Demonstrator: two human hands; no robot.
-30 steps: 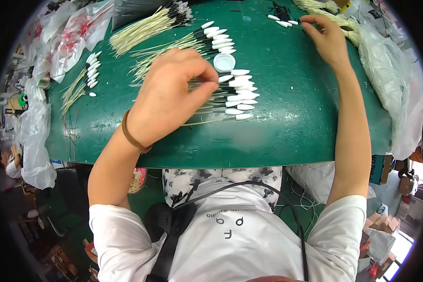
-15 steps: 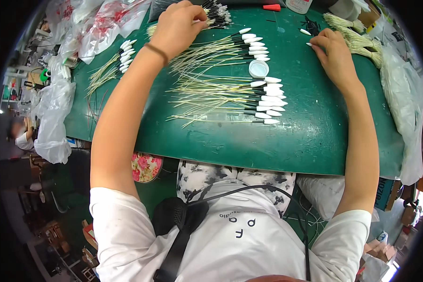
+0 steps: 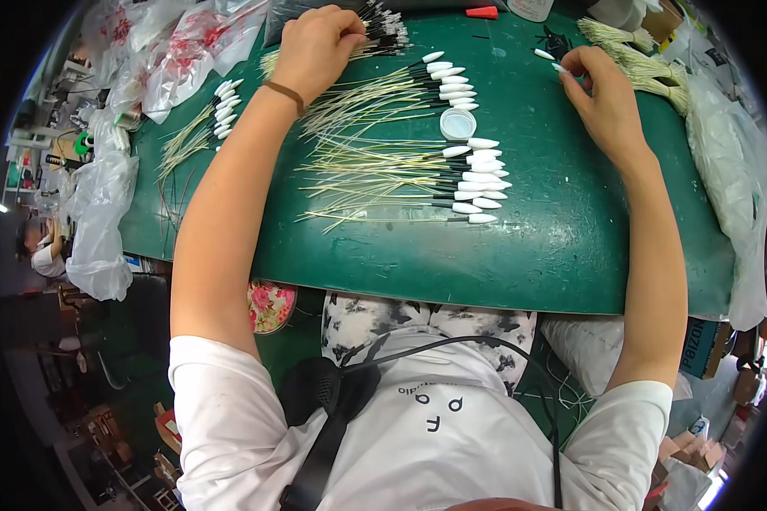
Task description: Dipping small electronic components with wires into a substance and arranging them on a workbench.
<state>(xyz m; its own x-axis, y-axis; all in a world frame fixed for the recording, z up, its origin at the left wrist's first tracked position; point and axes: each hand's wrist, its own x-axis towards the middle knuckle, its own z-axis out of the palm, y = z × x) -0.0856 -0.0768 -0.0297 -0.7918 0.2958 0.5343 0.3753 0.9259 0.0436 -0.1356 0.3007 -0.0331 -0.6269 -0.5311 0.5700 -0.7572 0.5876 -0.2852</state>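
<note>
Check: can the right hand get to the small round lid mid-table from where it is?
Probably yes. The right hand rests on bare mat right of the lid, and nothing stands between them; white-tipped sticks lie just below it.

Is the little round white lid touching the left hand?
Apart. The head view shows the round white lid lying on the green table among the white-tipped sticks, with bare table and sticks between it and the left hand.
</note>
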